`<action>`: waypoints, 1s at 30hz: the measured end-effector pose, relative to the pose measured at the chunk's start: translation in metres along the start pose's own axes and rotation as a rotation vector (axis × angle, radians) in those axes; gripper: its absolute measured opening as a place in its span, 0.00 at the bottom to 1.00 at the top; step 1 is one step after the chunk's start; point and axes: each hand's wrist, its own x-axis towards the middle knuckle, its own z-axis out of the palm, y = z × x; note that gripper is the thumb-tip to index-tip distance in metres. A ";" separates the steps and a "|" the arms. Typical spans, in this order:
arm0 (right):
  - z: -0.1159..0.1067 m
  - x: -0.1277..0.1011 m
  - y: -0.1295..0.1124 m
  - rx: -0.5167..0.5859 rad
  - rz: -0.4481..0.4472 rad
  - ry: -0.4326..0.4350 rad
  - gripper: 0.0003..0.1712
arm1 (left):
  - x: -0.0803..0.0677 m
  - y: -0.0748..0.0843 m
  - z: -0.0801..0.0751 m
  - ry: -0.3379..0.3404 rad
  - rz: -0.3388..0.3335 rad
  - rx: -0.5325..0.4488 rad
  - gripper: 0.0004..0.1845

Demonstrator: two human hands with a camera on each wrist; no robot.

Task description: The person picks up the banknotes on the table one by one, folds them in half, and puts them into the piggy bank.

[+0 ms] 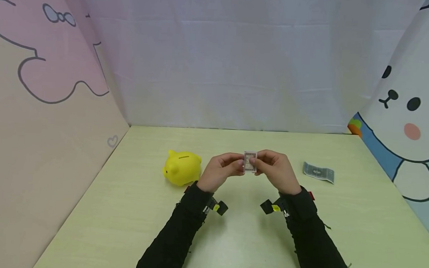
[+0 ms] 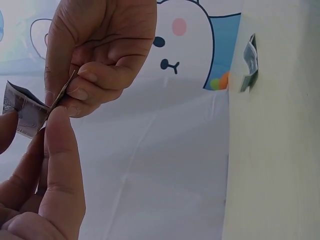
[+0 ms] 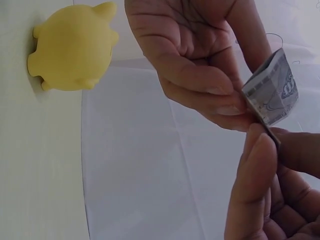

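Left hand [image 1: 223, 166] and right hand [image 1: 275, 168] pinch small folded grey paper banknote [image 1: 250, 162] together above pale green worktop [image 1: 246, 239]; yellow plastic piggy bank [image 1: 182, 167] left.

A yellow piggy bank [image 1: 182, 167], grey printed banknotes [image 1: 250, 162], pale green table [image 1: 125, 210], black sleeves [image 1: 175, 236].

Yellow piggy bank [image 1: 182, 167] sat left of centre on the table [image 1: 125, 210]; grey banknote [image 1: 318, 172] lay right.

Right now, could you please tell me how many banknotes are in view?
2. One folded banknote is pinched between the left hand and right hand above the table; another banknote lies on the table to the right.
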 end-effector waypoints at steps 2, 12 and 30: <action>0.000 0.000 0.001 0.001 -0.002 -0.002 0.12 | -0.001 0.002 0.001 -0.006 -0.005 -0.005 0.17; 0.001 0.000 0.001 0.003 -0.009 -0.013 0.12 | -0.009 0.020 0.006 -0.016 -0.026 -0.008 0.16; 0.003 0.001 0.000 -0.003 0.007 -0.043 0.11 | -0.001 0.000 0.003 0.038 -0.014 0.006 0.15</action>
